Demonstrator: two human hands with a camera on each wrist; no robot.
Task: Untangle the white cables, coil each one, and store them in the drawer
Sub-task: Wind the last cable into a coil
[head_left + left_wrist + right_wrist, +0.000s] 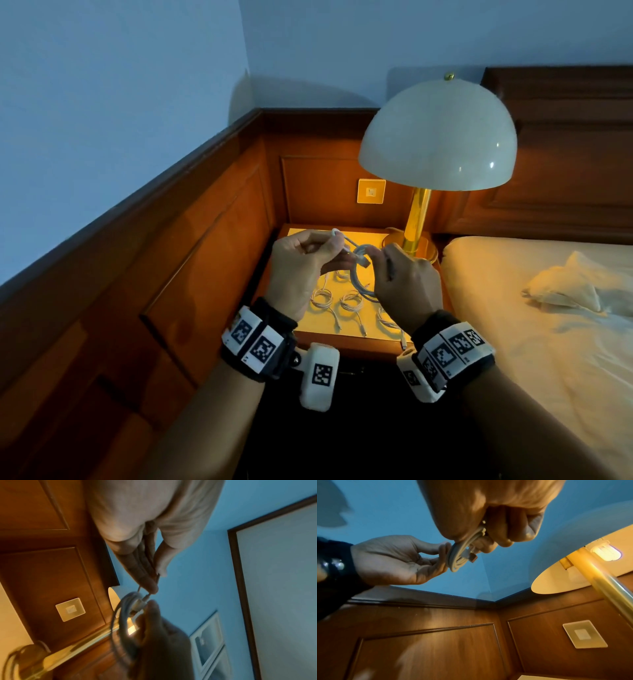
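Over the nightstand [308, 329] both hands hold one white cable coil [361, 279]. My right hand [380, 255] grips the loops of the coil [458, 557], and a USB plug [473, 558] sticks out beside its fingers. My left hand [334, 246] pinches the cable's free end [337, 236] between thumb and fingertips [150, 586], just left of the coil [123, 615]. Several coiled white cables [322, 298] lie on the nightstand top under the hands. No drawer shows in any view.
A brass lamp with a white dome shade [438, 137] stands at the nightstand's back right, its base [414, 245] close to my right hand. A bed [513, 325] lies to the right. Wood panelling with a wall switch [371, 191] closes the back and left.
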